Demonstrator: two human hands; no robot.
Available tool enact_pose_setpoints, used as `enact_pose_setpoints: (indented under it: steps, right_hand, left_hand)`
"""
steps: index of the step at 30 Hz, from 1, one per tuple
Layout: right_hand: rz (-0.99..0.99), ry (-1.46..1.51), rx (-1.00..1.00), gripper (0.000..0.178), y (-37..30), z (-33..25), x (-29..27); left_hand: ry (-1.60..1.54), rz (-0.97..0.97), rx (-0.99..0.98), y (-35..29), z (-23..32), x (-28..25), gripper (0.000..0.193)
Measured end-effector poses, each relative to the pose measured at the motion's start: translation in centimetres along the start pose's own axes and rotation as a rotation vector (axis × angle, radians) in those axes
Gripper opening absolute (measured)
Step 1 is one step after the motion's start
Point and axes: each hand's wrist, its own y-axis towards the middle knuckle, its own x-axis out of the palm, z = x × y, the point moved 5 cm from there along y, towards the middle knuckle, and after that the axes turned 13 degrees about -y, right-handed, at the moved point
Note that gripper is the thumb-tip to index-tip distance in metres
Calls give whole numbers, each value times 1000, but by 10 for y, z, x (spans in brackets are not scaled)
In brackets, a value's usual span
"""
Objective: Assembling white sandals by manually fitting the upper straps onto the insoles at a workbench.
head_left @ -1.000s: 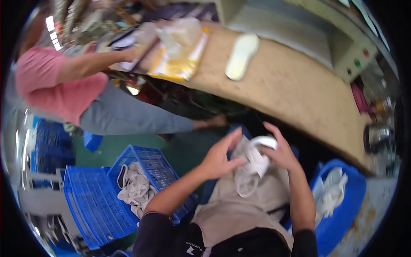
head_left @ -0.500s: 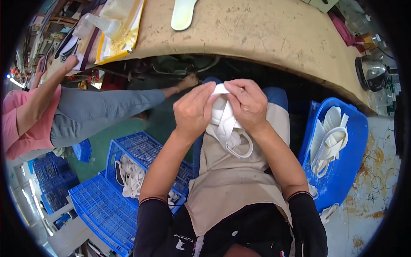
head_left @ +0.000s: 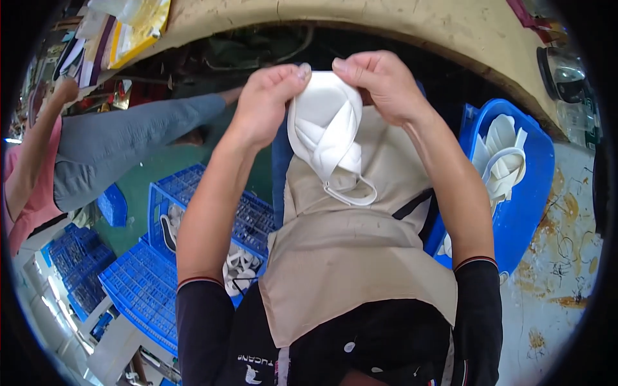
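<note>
Above my apron-covered lap I hold a white sandal, its crossed, braided-looking straps facing up and a thin strap loop hanging toward me. My left hand pinches its far end at the left corner. At the opposite corner my right hand grips the same end, thumb on top. The piece is stretched out lengthwise between hands and lap, so its upper surface shows. Whether it has an outsole underneath is hidden.
A tan worktable curves across the far side. On my right, a blue tub holds white sandal parts. Blue crates with white footwear stand at my left. Beyond them is another person in grey trousers.
Both hands have moved farther away and apart, shifting their hold to the sandal's far corners. The sandal, earlier bunched under the fingers, now lies spread out. My view has shifted too.
</note>
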Motion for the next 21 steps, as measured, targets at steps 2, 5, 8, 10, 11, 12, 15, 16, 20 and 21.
enact_pose_setpoints:
  steps: [2, 5, 8, 10, 11, 12, 15, 16, 20, 21]
  right_hand:
    - [183, -270, -177, 24, 0, -12, -1]
    - [375, -524, -380, 29, -1, -27, 3]
    - [376, -534, -342, 35, 5, -17, 6]
    - [403, -522, -332, 37, 9, -21, 2]
    - [395, -564, -359, 39, 12, -27, 4]
    - [381, -610, -376, 40, 14, -30, 7]
    - [365, -689, -389, 44, 18, -29, 15]
    - [276, -605, -356, 45, 22, -22, 21]
    - [40, -397, -312, 52, 39, -27, 29]
    - [62, -427, -322, 52, 38, -25, 34]
  left_hand:
    - [-68, -8, -33, 4, 3, -1, 25]
    - [-111, -21, -53, 4, 10, 0, 25]
    - [-187, 148, -40, 0, 0, -1, 26]
    - [-115, 257, 7, -5, 1, -2, 27]
    - [-18, 311, 53, -8, 5, -3, 28]
    - [-5, 300, 42, -14, 1, -3, 28]
    - [330, 143, 131, -25, 2, -3, 30]
    - [311, 117, 127, -28, 0, -6, 30]
    - [235, 44, 139, -23, 10, -11, 30]
    - [215, 57, 124, -23, 5, -20, 31]
